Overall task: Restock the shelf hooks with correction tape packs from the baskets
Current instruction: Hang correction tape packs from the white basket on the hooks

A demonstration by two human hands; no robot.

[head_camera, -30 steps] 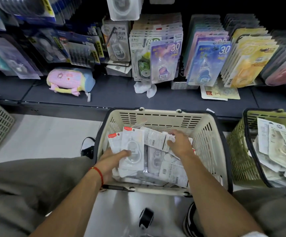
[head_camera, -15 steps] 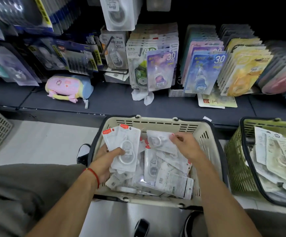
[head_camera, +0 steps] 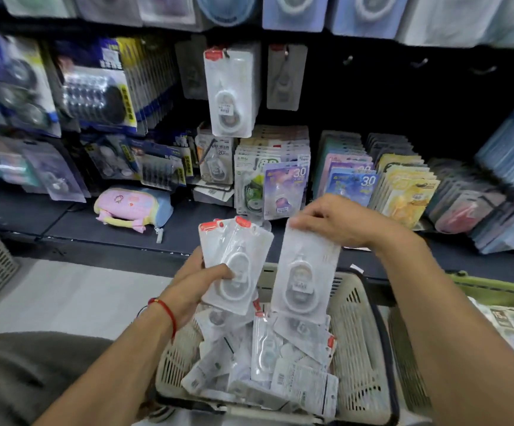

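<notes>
Blurred upper hooks; left hand (head_camera: 194,290) grips clear-plastic correction tape packs (head_camera: 234,265), right hand (head_camera: 338,222) pinches single clear pack (head_camera: 304,272) above beige plastic basket (head_camera: 360,342) w/ loose packs

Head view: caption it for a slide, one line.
Both hands lift white tape packs from the basket toward shelf hooks.

Basket (head_camera: 360,327) in the foreground, holding loose packs (head_camera: 280,361). Above it, left hand (head_camera: 194,290) holds a stack (head_camera: 234,259); right hand (head_camera: 338,222) holds one pack (head_camera: 304,272) beside it. Behind, hanging packs (head_camera: 232,90) over the shelf (head_camera: 74,222). Second basket (head_camera: 495,293) at right.
</notes>
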